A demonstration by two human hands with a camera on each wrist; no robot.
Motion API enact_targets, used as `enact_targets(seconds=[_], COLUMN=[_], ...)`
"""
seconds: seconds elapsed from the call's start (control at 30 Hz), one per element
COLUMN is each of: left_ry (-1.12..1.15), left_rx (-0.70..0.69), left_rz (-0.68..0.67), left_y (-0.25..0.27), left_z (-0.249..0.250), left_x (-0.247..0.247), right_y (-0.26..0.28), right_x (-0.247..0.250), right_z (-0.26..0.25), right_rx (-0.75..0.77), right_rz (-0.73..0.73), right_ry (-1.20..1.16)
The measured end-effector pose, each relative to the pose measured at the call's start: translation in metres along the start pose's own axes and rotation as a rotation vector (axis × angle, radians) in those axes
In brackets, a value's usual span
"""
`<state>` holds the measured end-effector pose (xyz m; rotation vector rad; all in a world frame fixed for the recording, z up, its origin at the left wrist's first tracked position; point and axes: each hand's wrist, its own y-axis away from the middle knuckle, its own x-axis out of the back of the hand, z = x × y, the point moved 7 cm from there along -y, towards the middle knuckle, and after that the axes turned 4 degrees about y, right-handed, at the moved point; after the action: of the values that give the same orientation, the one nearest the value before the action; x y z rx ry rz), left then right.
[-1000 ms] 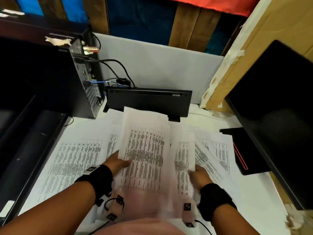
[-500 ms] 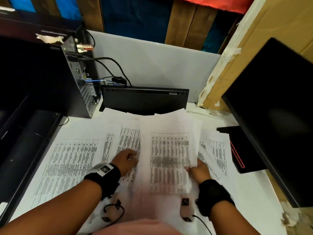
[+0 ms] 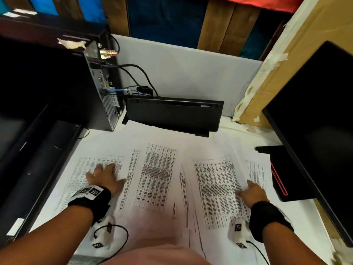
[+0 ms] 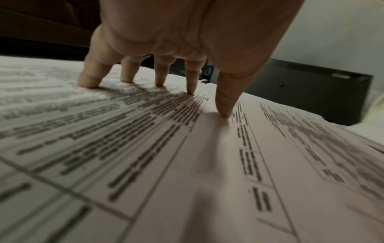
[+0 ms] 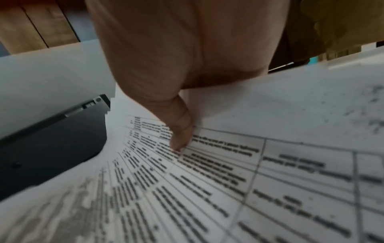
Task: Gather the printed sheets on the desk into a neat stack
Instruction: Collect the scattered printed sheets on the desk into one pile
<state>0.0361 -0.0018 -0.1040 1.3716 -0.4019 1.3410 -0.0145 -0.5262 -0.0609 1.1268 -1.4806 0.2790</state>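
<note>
Sheets: the printed sheets [image 3: 158, 175] lie spread flat and overlapping all over the white surface [image 3: 298, 222], from 9 o'clock to 3 o'clock. No neat stack yet.
Left hand: the left hand [image 3: 104, 175] is at 9 o'clock. Its fingers [image 4: 192, 82] are spread wide and straight, and the tips press down on a sheet [image 4: 145, 148]. It holds nothing.
Right hand: the right hand [image 3: 252, 192] is at 3 o'clock. Its thumb [image 5: 178, 131] lies on top of one sheet [image 3: 215, 188]. The other fingers are hidden, so they may be under a sheet edge, like a pinch. I cannot tell for sure.
How the paper will handle: I think it is very light, thin and floppy. It will bend and curl when lifted. It slides easily over other sheets. It can crease or tear if pulled hard.
Where to hold: best to push the sheets flat toward the middle, then take the pile by its two side edges and tap it even.
What could go wrong: a sheet may slip away under the black keyboard [image 3: 172, 113] at 12 o'clock.
Writing: the sheets show tables full of small dark lines of print. It is too blurry to read. The wrist band [image 3: 91, 192] has a black and white square mark. I see no brand I can read.
</note>
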Motion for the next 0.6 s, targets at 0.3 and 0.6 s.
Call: enact_targets(seconds=[0.3, 0.6], left_ry=[-0.024, 0.068], left_rx=[-0.194, 0.088], left_rz=[-0.106, 0.048], left_y=[0.019, 0.006], left_z=[0.057, -0.005], left_x=[-0.013, 0.02], right_y=[0.08, 0.185], right_x=[0.11, 0.199], right_z=[-0.091, -0.165], right_rx=[0.278, 0.706], right_rz=[0.341, 0.484], right_ry=[-0.062, -0.437])
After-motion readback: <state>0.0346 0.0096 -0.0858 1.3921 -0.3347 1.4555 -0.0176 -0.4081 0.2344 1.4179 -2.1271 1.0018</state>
